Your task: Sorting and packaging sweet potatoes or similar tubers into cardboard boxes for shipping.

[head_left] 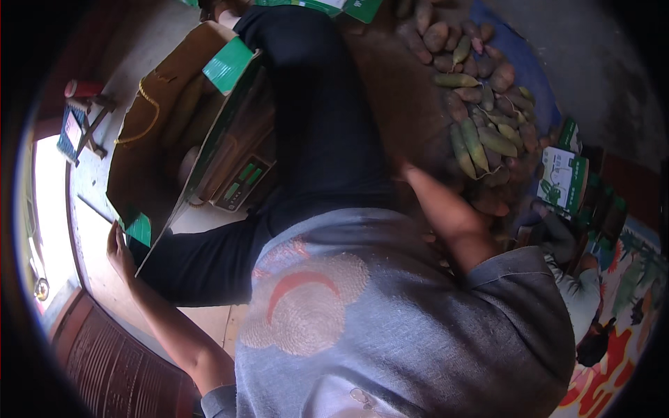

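My left hand (pixel 121 253) grips the near corner of an open cardboard box (pixel 129 167), its fingers at the edge beside a green flap (pixel 138 228). Long, pale produce (pixel 187 111) lies in the shadowed inside of the box, too dim to name. A yellow cord handle (pixel 148 111) hangs on the box wall. My right forearm (pixel 446 209) reaches forward beside my dark-trousered leg. Most of my right hand (pixel 405 167) is lost in shadow by the leg, so its fingers do not show. Closest to it lies a pile of green radishes (pixel 474 145) and reddish-brown tubers (pixel 436 36).
A scale with a green-lit display (pixel 244 182) stands between the box and my leg. Blue sheeting (pixel 540 70) edges the pile. Green-and-white cartons (pixel 562 177) and another person's sleeve (pixel 578 296) are at right. A folding stool (pixel 87 132) stands far left, brown slatted furniture (pixel 115 359) near left.
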Motion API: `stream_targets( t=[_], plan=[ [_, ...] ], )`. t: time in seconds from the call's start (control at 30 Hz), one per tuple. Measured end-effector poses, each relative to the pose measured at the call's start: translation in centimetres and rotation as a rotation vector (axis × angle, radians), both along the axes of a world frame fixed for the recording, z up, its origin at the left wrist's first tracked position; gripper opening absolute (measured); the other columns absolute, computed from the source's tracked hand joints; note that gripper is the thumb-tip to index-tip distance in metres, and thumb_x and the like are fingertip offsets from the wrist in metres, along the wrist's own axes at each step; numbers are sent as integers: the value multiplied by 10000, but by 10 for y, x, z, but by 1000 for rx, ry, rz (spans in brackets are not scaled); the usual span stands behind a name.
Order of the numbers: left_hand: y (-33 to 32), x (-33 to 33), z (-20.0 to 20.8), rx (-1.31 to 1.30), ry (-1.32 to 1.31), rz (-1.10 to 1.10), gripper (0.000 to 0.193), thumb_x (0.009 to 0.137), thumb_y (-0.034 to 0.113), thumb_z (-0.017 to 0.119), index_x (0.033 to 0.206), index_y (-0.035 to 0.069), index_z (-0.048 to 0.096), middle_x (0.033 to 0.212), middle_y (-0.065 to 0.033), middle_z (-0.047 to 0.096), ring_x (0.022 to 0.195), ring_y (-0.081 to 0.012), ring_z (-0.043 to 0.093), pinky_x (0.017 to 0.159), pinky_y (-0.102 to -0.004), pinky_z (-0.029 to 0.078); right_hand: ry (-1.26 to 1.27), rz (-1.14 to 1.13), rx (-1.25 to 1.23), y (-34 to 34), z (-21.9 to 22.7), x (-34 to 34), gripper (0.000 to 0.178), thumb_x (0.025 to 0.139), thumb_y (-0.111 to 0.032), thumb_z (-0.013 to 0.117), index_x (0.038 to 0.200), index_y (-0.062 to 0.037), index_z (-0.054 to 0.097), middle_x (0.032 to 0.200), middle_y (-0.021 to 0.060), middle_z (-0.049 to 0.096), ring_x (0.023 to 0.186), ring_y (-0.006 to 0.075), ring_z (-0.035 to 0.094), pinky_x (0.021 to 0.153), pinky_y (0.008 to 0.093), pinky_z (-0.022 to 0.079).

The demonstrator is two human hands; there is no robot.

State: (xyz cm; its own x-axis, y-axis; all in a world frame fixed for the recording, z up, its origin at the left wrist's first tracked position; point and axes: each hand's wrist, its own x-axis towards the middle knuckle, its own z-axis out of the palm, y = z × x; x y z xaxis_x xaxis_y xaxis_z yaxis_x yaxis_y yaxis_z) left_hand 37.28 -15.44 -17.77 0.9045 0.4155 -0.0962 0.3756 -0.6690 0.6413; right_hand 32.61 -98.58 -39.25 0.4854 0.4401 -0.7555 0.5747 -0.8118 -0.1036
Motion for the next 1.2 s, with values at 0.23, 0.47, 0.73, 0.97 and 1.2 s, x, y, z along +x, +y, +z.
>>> stream_targets(
  t=[0.23,0.47,0.73,0.97,1.2],
  plan=[
    [1,23,-12,56,66,-51,365,1061,207,573,1342,-14,643,1265,-135,705,1172,-217,644,1042,-344,472,-20,-914,210,-90,37,-155,251,879,-125,625,1110,-104,722,1036,187,734,1029,390,695,876,486,554],
    [2,29,-24,-56,141,0,359,1067,172,534,1349,-30,628,1255,-138,705,1141,-221,648,1018,-353,468,-503,-1325,38,-197,104,-163,195,901,-104,623,1084,-127,685,995,180,711,958,384,688,841,457,548],
    [53,22,-15,11,70,-100,363,1076,257,527,1275,-13,664,1062,-97,728,940,-169,653,815,-302,483,-59,-660,113,-173,141,-146,382,747,-74,719,1124,-131,686,1217,103,618,1204,310,566,984,403,477],
    [-3,27,-31,-77,38,-135,394,1080,320,529,1262,-1,665,955,-73,742,777,-123,669,634,-243,504,-45,-152,-87,-145,123,-205,436,617,-167,820,1041,-186,722,1189,47,563,1234,271,480,1015,376,413],
    [28,27,-21,34,-16,-32,338,1047,167,552,1289,-37,669,1211,-131,715,1103,-212,651,993,-350,491,-77,-243,-80,-132,112,-180,596,587,-217,881,1134,-118,667,1210,74,558,1235,304,475,1011,392,415]
  ],
)
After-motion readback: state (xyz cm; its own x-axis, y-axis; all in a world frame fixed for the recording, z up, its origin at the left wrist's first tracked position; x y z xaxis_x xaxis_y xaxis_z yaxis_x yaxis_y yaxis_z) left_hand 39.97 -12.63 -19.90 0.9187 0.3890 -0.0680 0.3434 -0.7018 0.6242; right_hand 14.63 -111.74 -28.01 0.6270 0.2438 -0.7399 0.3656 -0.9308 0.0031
